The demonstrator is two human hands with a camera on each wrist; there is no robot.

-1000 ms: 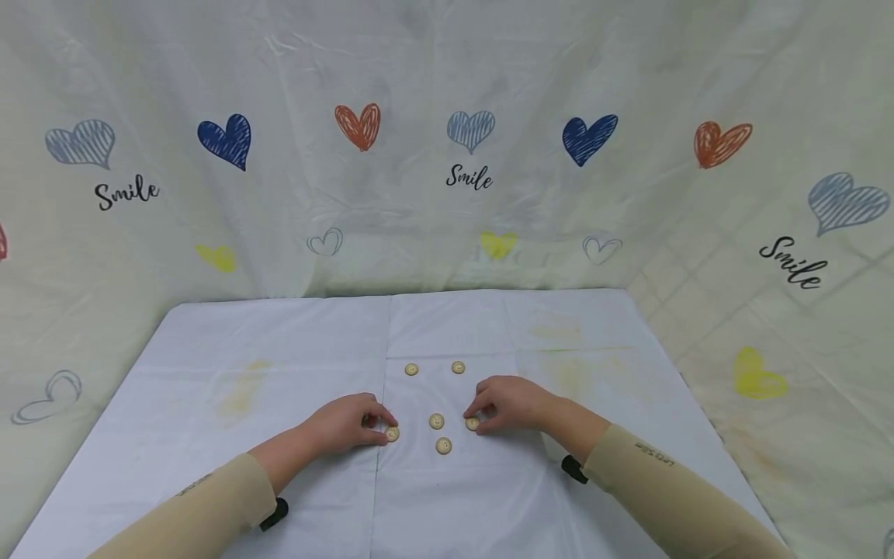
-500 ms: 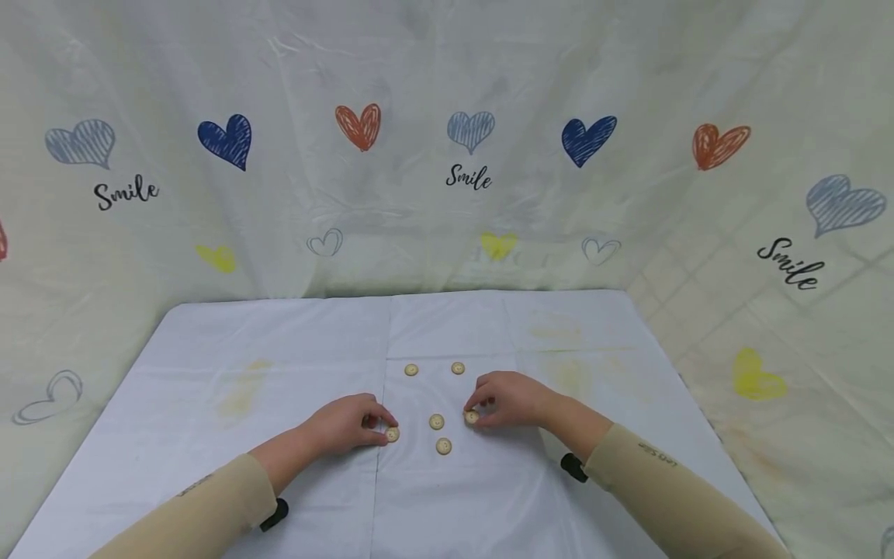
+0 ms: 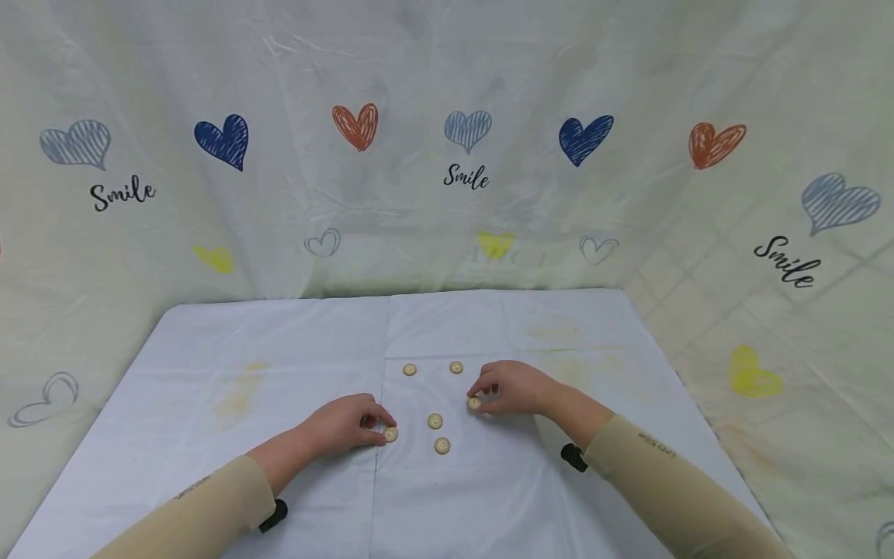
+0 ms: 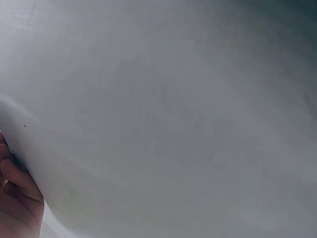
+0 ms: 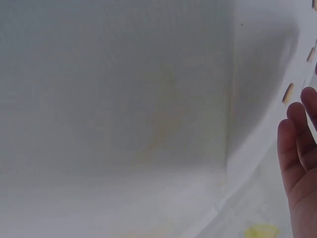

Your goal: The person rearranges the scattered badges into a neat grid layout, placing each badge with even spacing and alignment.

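Between thumb and forefinger my left hand pinches a pale wooden button at the left of the group. My right hand pinches another wooden button on the right side, close over the white cloth. Two buttons lie between the hands, an upper one and a lower one. Farther back lie a left button and a right button, side by side. In the left wrist view only part of the left hand shows at the edge; the right wrist view catches the right hand's fingers.
A white cloth with yellowish stains and creases covers the table. Behind it and along the right hangs a pale curtain printed with hearts and "Smile". A small black device sits under each wrist.
My right hand has moved away from me, toward the back row, carrying its button along. The left hand and the other buttons stay where they were.
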